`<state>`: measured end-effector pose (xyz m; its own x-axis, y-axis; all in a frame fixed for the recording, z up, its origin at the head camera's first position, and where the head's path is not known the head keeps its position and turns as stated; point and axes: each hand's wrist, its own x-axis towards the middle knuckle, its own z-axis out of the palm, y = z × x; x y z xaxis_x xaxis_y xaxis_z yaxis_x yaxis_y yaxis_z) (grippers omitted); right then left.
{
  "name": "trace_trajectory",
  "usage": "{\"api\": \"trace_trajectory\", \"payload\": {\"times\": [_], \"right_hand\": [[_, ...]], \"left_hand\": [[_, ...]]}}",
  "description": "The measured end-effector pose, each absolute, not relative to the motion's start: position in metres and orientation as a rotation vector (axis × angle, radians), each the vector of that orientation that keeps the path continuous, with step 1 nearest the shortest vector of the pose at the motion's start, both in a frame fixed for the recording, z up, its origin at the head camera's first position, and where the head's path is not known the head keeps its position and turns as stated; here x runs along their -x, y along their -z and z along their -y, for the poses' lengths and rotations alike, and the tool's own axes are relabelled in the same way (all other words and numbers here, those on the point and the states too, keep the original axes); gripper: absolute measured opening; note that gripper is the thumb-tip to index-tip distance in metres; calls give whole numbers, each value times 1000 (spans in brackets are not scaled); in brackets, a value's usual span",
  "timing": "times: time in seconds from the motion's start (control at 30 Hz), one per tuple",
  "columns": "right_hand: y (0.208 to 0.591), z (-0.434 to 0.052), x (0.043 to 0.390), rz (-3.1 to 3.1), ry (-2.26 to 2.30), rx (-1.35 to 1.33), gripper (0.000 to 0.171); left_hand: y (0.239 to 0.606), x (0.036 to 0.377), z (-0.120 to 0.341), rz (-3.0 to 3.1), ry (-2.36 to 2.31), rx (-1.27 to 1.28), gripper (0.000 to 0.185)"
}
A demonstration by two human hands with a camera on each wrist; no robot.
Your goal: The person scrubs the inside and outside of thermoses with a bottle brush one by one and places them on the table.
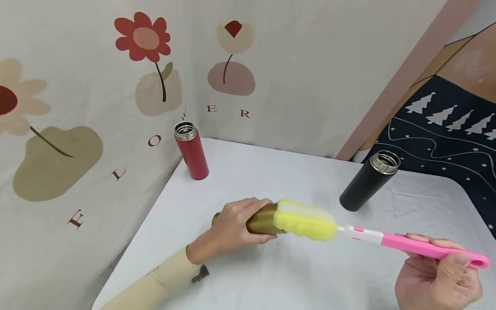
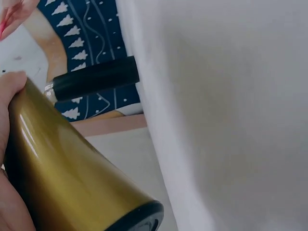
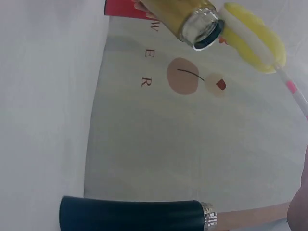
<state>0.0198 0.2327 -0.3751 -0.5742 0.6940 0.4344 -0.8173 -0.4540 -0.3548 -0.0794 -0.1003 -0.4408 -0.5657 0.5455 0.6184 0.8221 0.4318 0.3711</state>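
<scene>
A left hand (image 1: 234, 221) clamped on a gold bottle (image 1: 263, 219) over a white table (image 1: 310, 271) as a right hand (image 1: 435, 277) grips a brush (image 1: 381, 238), its yellow sponge (image 1: 306, 221) just beside the bottle's mouth (image 3: 204, 31). A red bottle (image 1: 195, 157) and black bottle (image 1: 364, 185) stand beyond; backdrop (image 1: 310, 77) letters (image 1: 211, 108) spell "FLOWER."

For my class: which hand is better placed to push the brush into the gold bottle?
Likely the right hand: it holds the brush by its pink handle; the left hand holds the bottle.

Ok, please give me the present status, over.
Left fingers grip gold bottle; right fingers hold brush. Yellow sponge outside bottle's mouth. No obstruction visible.
</scene>
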Motion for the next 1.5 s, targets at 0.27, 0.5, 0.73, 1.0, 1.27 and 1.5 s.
{"api": "trace_trajectory", "payload": {"times": [0.27,0.5,0.73,1.0,1.27,1.5], "right_hand": [[376,-232,-19,535,-2117,-278,18],[392,-216,-16,921,-2046,-277,8],[412,-208,-18,1923,-1362,-620,33],[438,-177,-15,2074,-1099,-770,52],[450,-172,-35,2199,-1211,-699,38],[461,-171,-62,2229,-1110,-596,35]], "left_hand": [[426,84,96,2227,1640,946,65],[409,92,78,1999,2078,699,77],[388,100,70,1798,2206,618,58],[383,100,49,1716,2265,536,63],[385,107,53,1621,2244,416,67],[370,117,72,1459,2207,369,48]]}}
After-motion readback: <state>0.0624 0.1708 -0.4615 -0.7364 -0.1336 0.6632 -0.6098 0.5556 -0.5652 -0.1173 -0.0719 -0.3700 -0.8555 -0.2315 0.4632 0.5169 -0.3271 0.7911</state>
